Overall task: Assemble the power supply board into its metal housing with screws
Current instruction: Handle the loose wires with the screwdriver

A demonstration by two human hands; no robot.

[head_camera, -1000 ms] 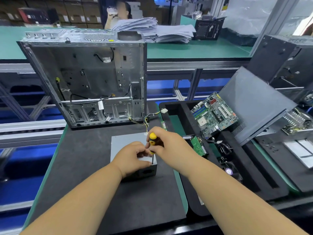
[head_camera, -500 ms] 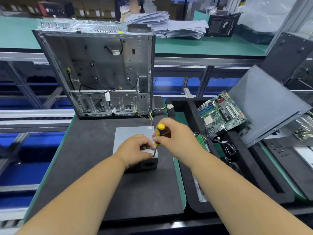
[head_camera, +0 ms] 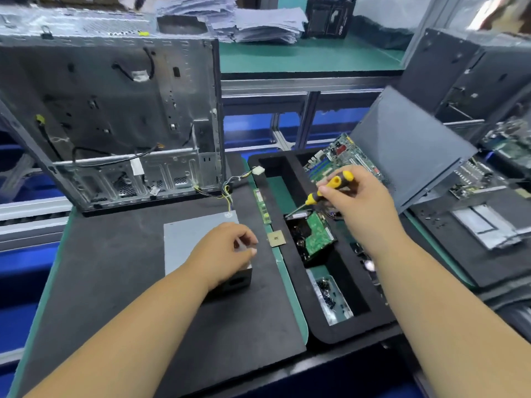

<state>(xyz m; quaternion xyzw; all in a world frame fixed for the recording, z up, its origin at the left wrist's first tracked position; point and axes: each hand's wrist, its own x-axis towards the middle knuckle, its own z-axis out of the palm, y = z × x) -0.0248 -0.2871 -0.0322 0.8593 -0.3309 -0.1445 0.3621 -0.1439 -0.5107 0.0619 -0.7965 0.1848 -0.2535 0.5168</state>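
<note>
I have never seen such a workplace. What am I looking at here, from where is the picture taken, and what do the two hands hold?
There is no machine here: a person works with bare hands, and the one camera sits on the person's head, looking forward and down. So both forearms enter from the bottom edge.

The right hand grips a yellow and black screwdriver, with its tip over a black foam tray of parts. In the tray lie a hard drive with its green board up and a small bag of screws; a motherboard leans at the back.

The left hand rests on a grey power supply box, on a dark mat. Whether it pinches something small, I cannot tell. Behind stands an open computer case.
</note>
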